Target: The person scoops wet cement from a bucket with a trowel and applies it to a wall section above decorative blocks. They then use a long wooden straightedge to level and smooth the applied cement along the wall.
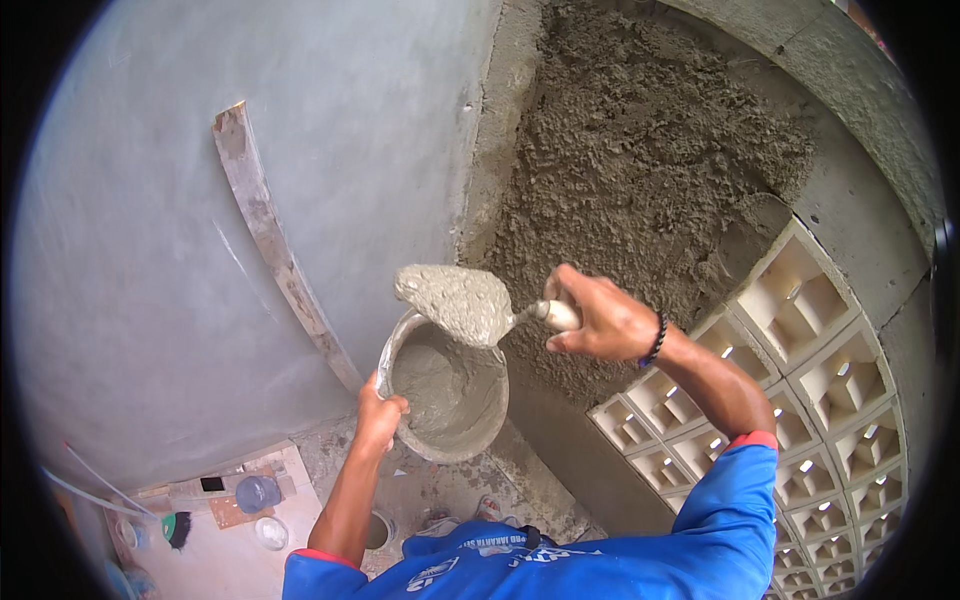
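My left hand (378,415) grips the rim of a round bucket (499,405), its fingers closed over the left edge. Wet grey mortar (440,385) lies inside the bucket. In my right hand (607,318) is the pale handle of a trowel (520,317), held just above the bucket's far rim. A thick heap of mortar (455,300) covers the trowel's blade and hides most of it. Beyond the trowel, rough wet mortar (640,160) coats the wall surface, bordering the pale ventilation blocks (820,370) on the right.
A long wooden board (265,220) leans on the smooth grey wall (130,250) at left. On the floor at lower left are a broom head (176,529), a bluish tub (258,494) and a white container (271,532). Another bucket (379,530) stands near my feet.
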{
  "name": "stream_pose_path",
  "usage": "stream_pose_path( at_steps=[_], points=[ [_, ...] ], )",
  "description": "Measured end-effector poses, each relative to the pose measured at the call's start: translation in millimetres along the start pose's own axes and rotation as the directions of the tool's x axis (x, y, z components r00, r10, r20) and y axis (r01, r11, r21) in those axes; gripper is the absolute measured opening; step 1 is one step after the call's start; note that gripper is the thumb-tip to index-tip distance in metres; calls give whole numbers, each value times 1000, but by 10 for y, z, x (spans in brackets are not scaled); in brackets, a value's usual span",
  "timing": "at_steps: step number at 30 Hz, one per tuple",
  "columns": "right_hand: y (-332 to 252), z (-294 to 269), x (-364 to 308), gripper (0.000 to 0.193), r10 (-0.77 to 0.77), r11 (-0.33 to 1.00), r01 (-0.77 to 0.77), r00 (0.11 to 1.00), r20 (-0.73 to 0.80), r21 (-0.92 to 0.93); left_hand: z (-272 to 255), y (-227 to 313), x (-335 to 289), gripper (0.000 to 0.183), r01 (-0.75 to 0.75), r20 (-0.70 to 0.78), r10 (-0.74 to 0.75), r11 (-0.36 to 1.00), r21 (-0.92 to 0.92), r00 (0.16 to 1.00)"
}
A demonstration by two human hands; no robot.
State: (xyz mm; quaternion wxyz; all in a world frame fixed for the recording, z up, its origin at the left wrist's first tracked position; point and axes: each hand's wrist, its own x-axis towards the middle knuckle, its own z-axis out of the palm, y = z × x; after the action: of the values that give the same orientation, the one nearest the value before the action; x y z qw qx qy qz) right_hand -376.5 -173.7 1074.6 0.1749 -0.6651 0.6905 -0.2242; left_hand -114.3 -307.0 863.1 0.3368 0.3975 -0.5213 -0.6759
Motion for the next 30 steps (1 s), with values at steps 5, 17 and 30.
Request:
stream_pose_path(
  at_steps=[5,17,30],
  points=[
    [-607,-857,297,45,-252,968,252,968,12,1,-150,-1,-92,63,-16,-32,16,1000,8,999],
    [548,-2395,768,23,49,933,-307,621,-782,-186,-126,-504,-139,63,59,-103,-62,998,-30,993],
    [677,457,21,22,103,876,99,918,384,-472,67,-387,-26,66,-8,71,-1,992,124,997]
  ],
)
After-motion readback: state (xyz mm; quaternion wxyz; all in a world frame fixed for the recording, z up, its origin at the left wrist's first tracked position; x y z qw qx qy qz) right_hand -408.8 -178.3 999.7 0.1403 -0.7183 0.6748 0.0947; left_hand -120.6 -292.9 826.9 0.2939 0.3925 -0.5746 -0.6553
